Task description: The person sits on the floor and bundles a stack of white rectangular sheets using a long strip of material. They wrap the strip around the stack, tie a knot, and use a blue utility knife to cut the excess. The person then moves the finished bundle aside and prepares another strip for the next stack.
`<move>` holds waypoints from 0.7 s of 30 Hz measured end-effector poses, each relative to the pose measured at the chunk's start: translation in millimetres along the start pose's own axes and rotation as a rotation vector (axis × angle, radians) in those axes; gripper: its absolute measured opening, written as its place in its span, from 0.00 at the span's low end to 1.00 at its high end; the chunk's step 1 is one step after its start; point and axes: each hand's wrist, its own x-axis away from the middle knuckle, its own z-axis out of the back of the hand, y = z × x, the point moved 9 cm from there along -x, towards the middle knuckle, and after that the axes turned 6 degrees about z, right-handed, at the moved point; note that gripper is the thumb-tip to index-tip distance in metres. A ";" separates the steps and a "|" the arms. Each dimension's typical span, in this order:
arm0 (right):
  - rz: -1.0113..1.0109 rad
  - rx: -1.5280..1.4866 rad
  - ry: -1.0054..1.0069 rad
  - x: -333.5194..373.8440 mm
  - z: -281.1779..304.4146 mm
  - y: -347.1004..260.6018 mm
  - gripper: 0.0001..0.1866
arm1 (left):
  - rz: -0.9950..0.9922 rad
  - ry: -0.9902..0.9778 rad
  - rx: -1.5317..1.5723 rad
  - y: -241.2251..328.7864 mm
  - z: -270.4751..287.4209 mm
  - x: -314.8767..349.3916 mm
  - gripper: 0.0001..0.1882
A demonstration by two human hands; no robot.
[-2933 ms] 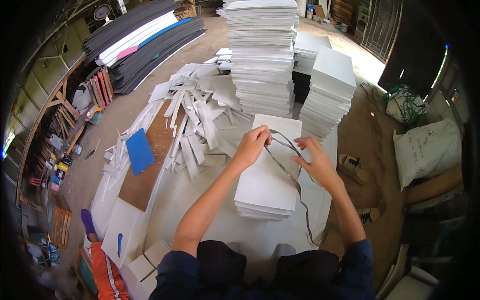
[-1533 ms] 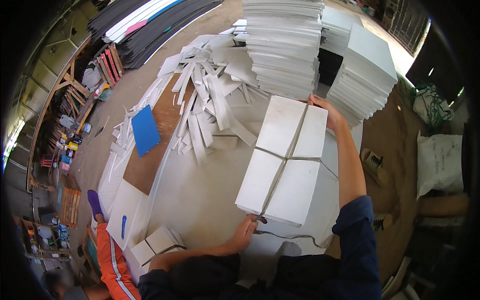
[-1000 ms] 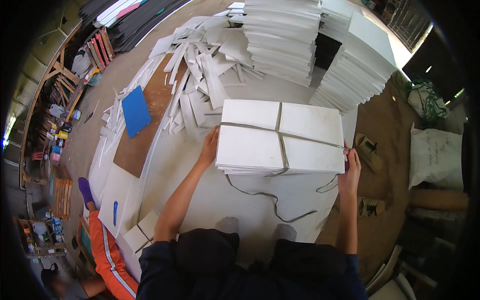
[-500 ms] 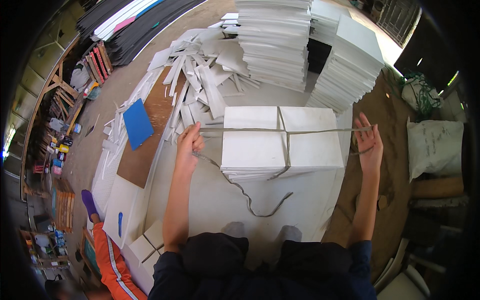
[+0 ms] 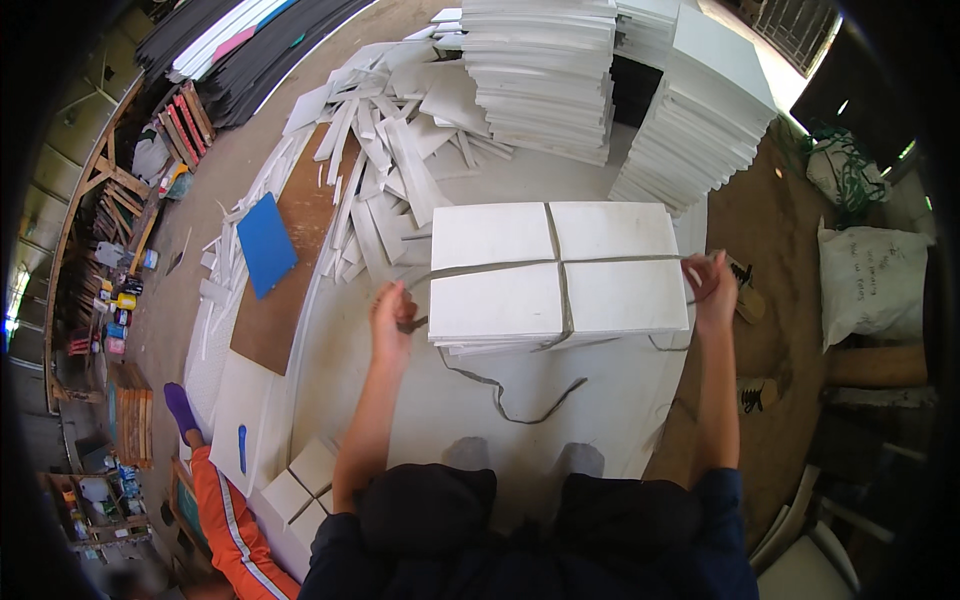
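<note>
A bundle of white sheets (image 5: 490, 235) lies in front of me. A flat grey strap (image 5: 500, 267) crosses over its top both ways, and a loose length trails onto the pale surface on the near side. Just off the bundle's left side, my left hand (image 5: 390, 325) is closed on the strap. At the right edge my right hand (image 5: 714, 292) has its fingers curled round the strap, close against the sheets. How the strap runs underneath the bundle is hidden.
Tall stacks of white sheets (image 5: 538, 85) stand beyond the bundle. White offcuts (image 5: 405, 165) pile up at far left, near a blue sheet (image 5: 267, 245) on a brown board (image 5: 270, 340). A blue cutter (image 5: 242, 448) lies left. Someone's orange-clad leg (image 5: 235, 520) extends at lower left.
Both hands have moved inward toward the bundle's sides, the left also lower. The strap across the top now lies down against the sheets instead of stretching out to both hands.
</note>
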 end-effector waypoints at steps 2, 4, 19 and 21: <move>-0.067 -0.003 0.024 11.7 23.3 39.6 0.16 | 0.067 0.028 0.057 -30.6 -11.8 4.2 0.07; 0.073 0.181 -0.028 22.4 27.7 63.5 0.19 | 0.098 -0.017 0.127 -50.8 -26.2 17.4 0.06; -0.022 0.143 0.166 34.5 41.9 94.4 0.21 | -0.288 0.080 0.030 -45.5 -22.9 30.5 0.13; -0.048 0.132 -0.005 31.8 19.9 74.9 0.20 | -0.207 0.058 0.053 -44.2 -23.2 28.0 0.12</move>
